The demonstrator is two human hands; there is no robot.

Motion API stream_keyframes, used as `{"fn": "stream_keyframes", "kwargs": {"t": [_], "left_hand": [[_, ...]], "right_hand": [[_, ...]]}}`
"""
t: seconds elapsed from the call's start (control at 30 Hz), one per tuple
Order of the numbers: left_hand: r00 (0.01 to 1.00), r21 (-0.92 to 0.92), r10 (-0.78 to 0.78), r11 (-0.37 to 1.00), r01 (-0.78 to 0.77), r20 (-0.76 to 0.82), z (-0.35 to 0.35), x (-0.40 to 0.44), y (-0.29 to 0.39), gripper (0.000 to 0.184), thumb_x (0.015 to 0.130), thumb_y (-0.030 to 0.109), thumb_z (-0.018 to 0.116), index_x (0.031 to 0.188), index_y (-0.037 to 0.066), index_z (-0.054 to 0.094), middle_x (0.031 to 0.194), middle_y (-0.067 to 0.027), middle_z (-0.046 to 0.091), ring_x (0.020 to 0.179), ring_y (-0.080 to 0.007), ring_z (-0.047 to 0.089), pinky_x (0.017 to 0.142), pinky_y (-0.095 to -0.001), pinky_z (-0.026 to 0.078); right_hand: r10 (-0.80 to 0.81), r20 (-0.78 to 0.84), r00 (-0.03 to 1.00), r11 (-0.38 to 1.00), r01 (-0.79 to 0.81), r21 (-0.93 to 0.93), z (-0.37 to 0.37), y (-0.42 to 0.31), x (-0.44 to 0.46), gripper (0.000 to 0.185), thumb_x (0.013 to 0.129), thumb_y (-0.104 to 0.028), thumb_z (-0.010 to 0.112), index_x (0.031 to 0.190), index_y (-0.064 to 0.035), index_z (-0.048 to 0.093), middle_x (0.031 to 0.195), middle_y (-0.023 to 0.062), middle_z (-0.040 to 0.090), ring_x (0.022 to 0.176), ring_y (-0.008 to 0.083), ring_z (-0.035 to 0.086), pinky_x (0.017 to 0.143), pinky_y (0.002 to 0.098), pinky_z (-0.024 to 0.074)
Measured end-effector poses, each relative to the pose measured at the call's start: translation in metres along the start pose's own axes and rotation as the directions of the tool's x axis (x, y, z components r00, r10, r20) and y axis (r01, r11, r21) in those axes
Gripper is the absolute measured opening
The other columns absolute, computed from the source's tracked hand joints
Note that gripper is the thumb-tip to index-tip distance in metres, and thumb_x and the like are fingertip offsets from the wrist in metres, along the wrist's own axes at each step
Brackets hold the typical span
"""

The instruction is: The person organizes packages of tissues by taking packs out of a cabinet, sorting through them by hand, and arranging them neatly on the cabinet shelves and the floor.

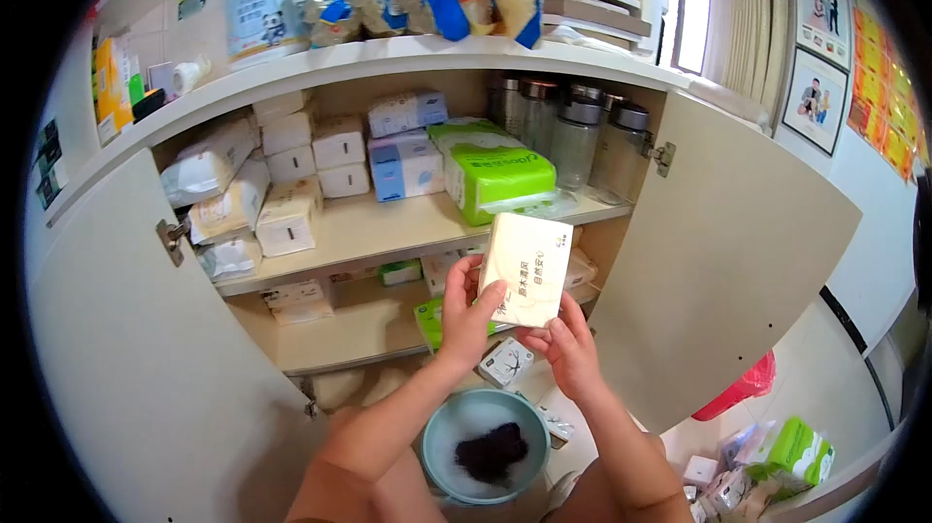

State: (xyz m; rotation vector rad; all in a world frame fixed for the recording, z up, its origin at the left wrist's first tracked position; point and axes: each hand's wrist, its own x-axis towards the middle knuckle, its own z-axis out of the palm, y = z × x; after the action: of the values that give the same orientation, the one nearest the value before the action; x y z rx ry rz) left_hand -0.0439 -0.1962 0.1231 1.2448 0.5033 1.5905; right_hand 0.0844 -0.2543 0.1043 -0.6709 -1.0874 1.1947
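A cream tissue pack (534, 276) with dark printed characters is held up in front of the cabinet. My left hand (468, 308) grips its left side, thumb across the front. My right hand (565, 346) holds its lower right corner between thumb and fingers. Behind it, a green tissue pack (495, 169) lies on the upper shelf (354, 227), beside a blue and white pack (406, 166). Stacked white and cream packs (288, 217) fill the shelf's left side. Below my hands, a small white pack (507, 362) lies near the floor.
Cabinet doors stand open at left (146, 358) and right (733, 251). A teal basin (434, 470) with cloudy water and a dark cloth sits between my legs. Glass jars (575, 145) stand at the shelf's right. More packs (801, 450) lie on the floor by a red bin (740, 389).
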Motion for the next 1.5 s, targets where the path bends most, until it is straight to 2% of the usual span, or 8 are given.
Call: {"fn": "stream_keyframes", "kwargs": {"t": [0.17, 0.37, 0.53, 0.93, 1.03, 1.1, 1.3, 1.5], "left_hand": [[0.982, 0.046, 0.166, 0.986, -0.162, -0.092, -0.015, 0.006, 0.010, 0.037, 0.079, 0.018, 0.050, 0.108, 0.001, 0.036, 0.098, -0.0072, 0.044, 0.085, -0.0124, 0.044, 0.076, -0.0247, 0.038], [0.957, -0.302, 0.135, 0.929, -0.212, -0.256, -0.040, 0.021, 0.032, 0.038, 0.086, 0.031, 0.030, 0.113, 0.005, 0.037, 0.105, -0.0040, 0.045, 0.094, -0.0139, 0.044, 0.080, -0.0259, 0.035], [0.861, -0.192, 0.106, 0.955, -0.228, -0.497, -0.063, 0.029, 0.042, 0.035, 0.084, 0.029, 0.035, 0.112, 0.009, 0.039, 0.102, -0.0022, 0.046, 0.080, -0.0113, 0.045, 0.066, -0.0237, 0.034], [0.862, -0.130, 0.104, 0.973, -0.192, -0.497, -0.086, 0.025, 0.052, 0.024, 0.083, 0.018, 0.039, 0.105, 0.009, 0.043, 0.099, -0.0032, 0.048, 0.077, -0.0100, 0.046, 0.066, -0.0228, 0.034], [0.855, -0.148, 0.102, 0.968, -0.204, -0.508, -0.087, 0.025, 0.053, 0.022, 0.083, 0.018, 0.040, 0.103, 0.009, 0.043, 0.098, -0.0026, 0.048, 0.077, -0.0097, 0.046, 0.066, -0.0227, 0.034], [0.850, -0.143, 0.094, 0.970, -0.195, -0.519, -0.087, 0.024, 0.054, 0.022, 0.083, 0.017, 0.039, 0.103, 0.009, 0.043, 0.098, -0.0032, 0.048, 0.078, -0.0101, 0.046, 0.066, -0.0228, 0.035], [0.844, -0.105, 0.078, 0.982, -0.156, -0.530, -0.086, 0.021, 0.054, 0.022, 0.081, 0.014, 0.039, 0.102, 0.010, 0.044, 0.097, -0.0015, 0.049, 0.078, -0.0100, 0.046, 0.066, -0.0238, 0.035], [0.855, -0.056, 0.127, 0.982, -0.179, -0.503, -0.090, 0.020, 0.050, 0.021, 0.080, 0.014, 0.039, 0.100, 0.010, 0.044, 0.095, -0.0017, 0.050, 0.079, -0.0103, 0.046, 0.066, -0.0239, 0.035]], "right_hand": [[-0.055, -0.003, 0.998, 0.988, 0.055, 0.141, 0.029, 0.010, 0.017, 0.053, 0.081, -0.019, 0.045, 0.124, -0.0033, 0.020, 0.110, 0.0118, 0.044, 0.093, 0.0196, 0.051, 0.078, 0.0319, 0.0428], [-0.012, -0.024, 1.000, 0.990, 0.016, 0.139, 0.078, 0.000, 0.063, 0.043, 0.079, -0.013, 0.047, 0.116, 0.0014, 0.030, 0.091, 0.0090, 0.050, 0.079, 0.0164, 0.053, 0.070, 0.0301, 0.0448], [0.036, 0.051, 0.998, 0.980, -0.045, 0.195, 0.124, -0.010, 0.137, 0.036, 0.077, -0.017, 0.048, 0.108, -0.0018, 0.037, 0.082, 0.0067, 0.048, 0.066, 0.0160, 0.049, 0.063, 0.0283, 0.0453], [0.153, 0.017, 0.988, 0.974, -0.154, 0.166, 0.214, 0.001, 0.254, 0.033, 0.075, -0.023, 0.054, 0.099, -0.0031, 0.042, 0.085, 0.0084, 0.045, 0.062, 0.0165, 0.049, 0.053, 0.0240, 0.0465], [0.052, -0.052, 0.997, 0.996, -0.047, 0.079, 0.221, 0.007, 0.261, 0.032, 0.075, -0.021, 0.056, 0.097, -0.0028, 0.043, 0.081, 0.0075, 0.045, 0.058, 0.0148, 0.048, 0.049, 0.0233, 0.0448], [-0.211, -0.083, 0.974, 0.977, 0.209, -0.034, 0.223, 0.016, 0.267, 0.035, 0.072, -0.012, 0.057, 0.101, -0.0007, 0.041, 0.087, 0.0087, 0.046, 0.064, 0.0167, 0.051, 0.060, 0.0259, 0.0473], [-0.355, -0.114, 0.928, 0.835, 0.260, -0.485, 0.223, 0.036, 0.306, 0.038, 0.068, 0.000, 0.054, 0.104, -0.0025, 0.044, 0.080, 0.0058, 0.053, 0.066, 0.0137, 0.051, 0.058, 0.0241, 0.0430], [-0.467, 0.031, 0.884, 0.818, 0.445, -0.364, 0.219, 0.066, 0.334, 0.039, 0.069, 0.008, 0.045, 0.106, -0.0024, 0.048, 0.090, 0.0074, 0.056, 0.073, 0.0131, 0.051, 0.063, 0.0237, 0.0416]]}}
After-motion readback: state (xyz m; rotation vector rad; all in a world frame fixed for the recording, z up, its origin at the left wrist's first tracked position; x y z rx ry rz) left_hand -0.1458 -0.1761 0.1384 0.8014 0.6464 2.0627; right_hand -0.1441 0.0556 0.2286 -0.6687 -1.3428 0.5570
